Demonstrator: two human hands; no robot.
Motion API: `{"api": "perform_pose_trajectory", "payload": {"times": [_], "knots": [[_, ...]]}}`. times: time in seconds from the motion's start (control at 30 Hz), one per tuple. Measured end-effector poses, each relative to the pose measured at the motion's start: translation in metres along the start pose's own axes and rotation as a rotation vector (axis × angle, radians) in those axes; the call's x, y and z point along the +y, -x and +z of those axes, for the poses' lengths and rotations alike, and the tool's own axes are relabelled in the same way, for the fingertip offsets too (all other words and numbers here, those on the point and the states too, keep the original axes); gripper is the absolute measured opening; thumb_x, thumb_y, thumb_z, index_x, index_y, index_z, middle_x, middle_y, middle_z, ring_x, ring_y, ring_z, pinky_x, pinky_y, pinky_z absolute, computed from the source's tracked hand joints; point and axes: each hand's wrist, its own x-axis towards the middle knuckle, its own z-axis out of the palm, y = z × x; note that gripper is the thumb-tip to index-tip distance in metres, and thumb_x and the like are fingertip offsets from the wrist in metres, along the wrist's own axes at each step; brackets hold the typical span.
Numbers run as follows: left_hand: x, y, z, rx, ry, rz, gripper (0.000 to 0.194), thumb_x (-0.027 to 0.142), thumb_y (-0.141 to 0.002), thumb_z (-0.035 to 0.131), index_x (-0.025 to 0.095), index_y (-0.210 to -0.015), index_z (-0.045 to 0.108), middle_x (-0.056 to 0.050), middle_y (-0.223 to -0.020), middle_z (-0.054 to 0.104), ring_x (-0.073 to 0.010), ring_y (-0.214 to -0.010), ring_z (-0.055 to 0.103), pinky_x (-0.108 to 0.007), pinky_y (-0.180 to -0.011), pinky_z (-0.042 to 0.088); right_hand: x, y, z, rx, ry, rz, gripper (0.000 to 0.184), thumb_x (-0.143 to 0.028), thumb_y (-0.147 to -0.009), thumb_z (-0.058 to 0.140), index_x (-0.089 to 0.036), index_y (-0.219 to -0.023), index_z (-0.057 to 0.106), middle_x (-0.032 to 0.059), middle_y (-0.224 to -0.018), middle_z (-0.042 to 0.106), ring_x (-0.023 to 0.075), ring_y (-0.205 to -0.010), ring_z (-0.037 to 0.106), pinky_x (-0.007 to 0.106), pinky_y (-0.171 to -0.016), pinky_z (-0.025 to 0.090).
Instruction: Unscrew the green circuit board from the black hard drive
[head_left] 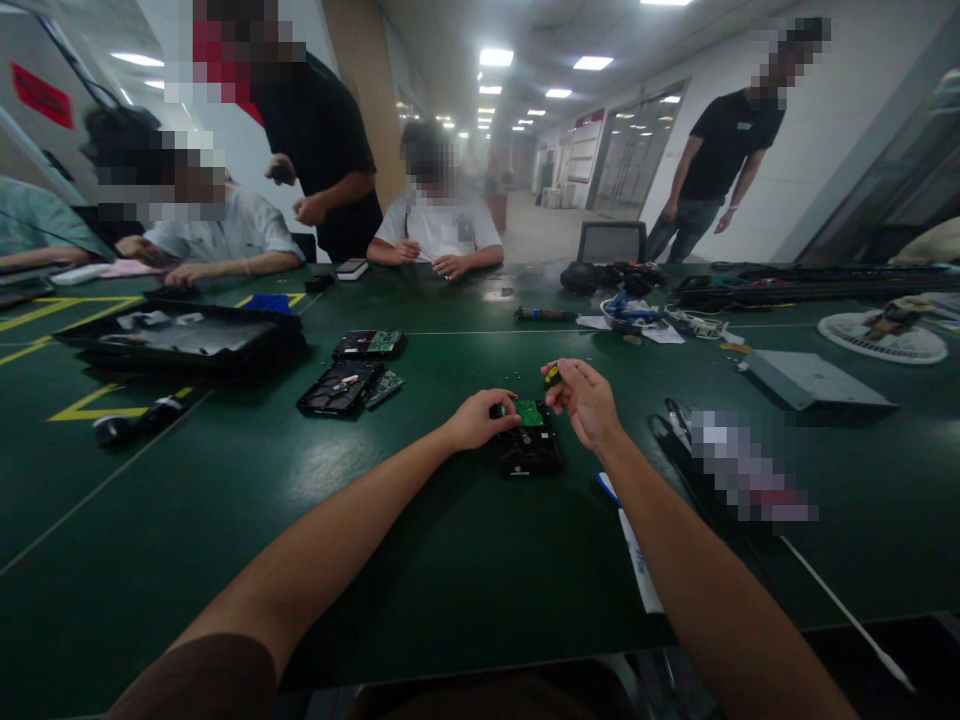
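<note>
A black hard drive (pixel 531 455) lies on the green table in front of me, its green circuit board (pixel 531 412) facing up at the far end. My left hand (pixel 484 418) grips the drive's far left edge, with the thumb over the board's side. Just above the far right corner, my right hand (pixel 583 400) is closed around a small screwdriver (pixel 553 377) with a yellow and black handle. The screwdriver's tip cannot be made out. Several tiny screws (pixel 513 377) are scattered on the table beyond the drive.
Left of the drive lie another hard drive (pixel 341 388), a loose circuit board (pixel 385 388) and a further drive (pixel 369 344). A black tray (pixel 187 340) stands farther left. A grey metal box (pixel 819 380) and white-and-blue packet (pixel 636 560) are on the right. Several people are around the table.
</note>
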Motion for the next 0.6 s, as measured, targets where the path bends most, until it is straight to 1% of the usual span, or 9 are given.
{"api": "perform_pose_trajectory", "payload": {"times": [0.07,0.13,0.2,0.27,0.37,0.43,0.47,0.53,0.6], "knots": [[0.0004,0.0004,-0.0007,-0.002,-0.008,0.005,0.012,0.034,-0.087,0.070,0.022,-0.089,0.068,-0.007,-0.131,0.067,-0.0257,-0.121,0.062,-0.044,-0.110,0.041,0.0000,0.0005,0.0013,-0.011,-0.034,-0.002,0.032,-0.052,-0.083,0.074,-0.023,-0.092,0.065,0.0028,-0.101,0.073,0.0105,-0.057,0.064,0.023,-0.046,0.045],[0.0014,0.0007,-0.0014,-0.007,-0.012,0.012,0.013,0.034,-0.087,0.069,0.022,-0.089,0.068,-0.007,-0.131,0.067,-0.0257,-0.120,0.062,-0.044,-0.109,0.041,-0.0005,0.0009,0.0020,-0.024,-0.069,0.009,0.034,-0.055,-0.085,0.070,-0.023,-0.093,0.063,0.0035,-0.101,0.073,0.0130,-0.062,0.068,0.026,-0.052,0.051],[0.0021,0.0009,-0.0016,-0.008,-0.012,0.022,0.013,0.034,-0.088,0.069,0.022,-0.090,0.068,-0.007,-0.131,0.067,-0.0256,-0.120,0.062,-0.043,-0.108,0.042,-0.0014,0.0011,0.0017,-0.023,-0.090,0.015,0.035,-0.057,-0.086,0.067,-0.023,-0.095,0.063,0.0034,-0.100,0.073,0.0140,-0.063,0.069,0.028,-0.054,0.052],[0.0021,0.0008,-0.0011,-0.003,-0.008,0.033,0.013,0.034,-0.088,0.069,0.021,-0.090,0.067,-0.007,-0.130,0.067,-0.0253,-0.120,0.062,-0.043,-0.107,0.042,-0.0022,0.0011,0.0005,-0.010,-0.076,0.007,0.035,-0.055,-0.086,0.068,-0.024,-0.101,0.066,0.0024,-0.098,0.073,0.0123,-0.060,0.066,0.026,-0.050,0.049],[0.0010,0.0001,0.0001,0.000,-0.002,0.049,0.013,0.034,-0.088,0.069,0.021,-0.089,0.067,-0.007,-0.130,0.067,-0.0249,-0.120,0.062,-0.042,-0.107,0.043,-0.0024,0.0007,-0.0018,0.004,-0.022,0.002,0.034,-0.052,-0.086,0.070,-0.024,-0.107,0.069,-0.0018,-0.075,0.067,0.0098,-0.053,0.058,0.022,-0.044,0.041],[0.0001,-0.0003,0.0007,-0.003,-0.007,0.043,0.013,0.034,-0.088,0.069,0.021,-0.089,0.067,-0.007,-0.130,0.067,-0.0251,-0.119,0.062,-0.042,-0.107,0.043,-0.0020,0.0004,-0.0026,0.005,-0.003,0.003,0.032,-0.050,-0.086,0.071,-0.023,-0.103,0.070,-0.0037,-0.065,0.061,0.0099,-0.052,0.057,0.021,-0.043,0.039],[-0.0002,-0.0005,0.0009,-0.005,-0.009,0.035,0.013,0.035,-0.088,0.069,0.021,-0.089,0.067,-0.007,-0.130,0.067,-0.0252,-0.119,0.062,-0.042,-0.107,0.043,-0.0017,0.0003,-0.0025,0.009,-0.003,-0.001,0.031,-0.050,-0.085,0.072,-0.023,-0.100,0.069,-0.0033,-0.067,0.063,0.0100,-0.052,0.058,0.021,-0.043,0.039],[-0.0005,-0.0005,0.0009,-0.007,-0.008,0.023,0.014,0.035,-0.088,0.069,0.022,-0.089,0.067,-0.007,-0.131,0.067,-0.0253,-0.119,0.062,-0.042,-0.107,0.043,-0.0009,0.0003,-0.0017,0.021,-0.018,-0.016,0.030,-0.048,-0.083,0.075,-0.023,-0.095,0.066,-0.0004,-0.084,0.070,0.0101,-0.055,0.062,0.021,-0.043,0.041],[-0.0006,-0.0003,0.0007,-0.007,-0.005,0.022,0.014,0.035,-0.088,0.069,0.022,-0.090,0.068,-0.007,-0.131,0.067,-0.0252,-0.119,0.062,-0.041,-0.107,0.043,-0.0003,0.0006,-0.0004,0.025,-0.045,-0.024,0.031,-0.048,-0.082,0.076,-0.023,-0.093,0.062,0.0019,-0.099,0.073,0.0109,-0.058,0.066,0.022,-0.046,0.045]]}}
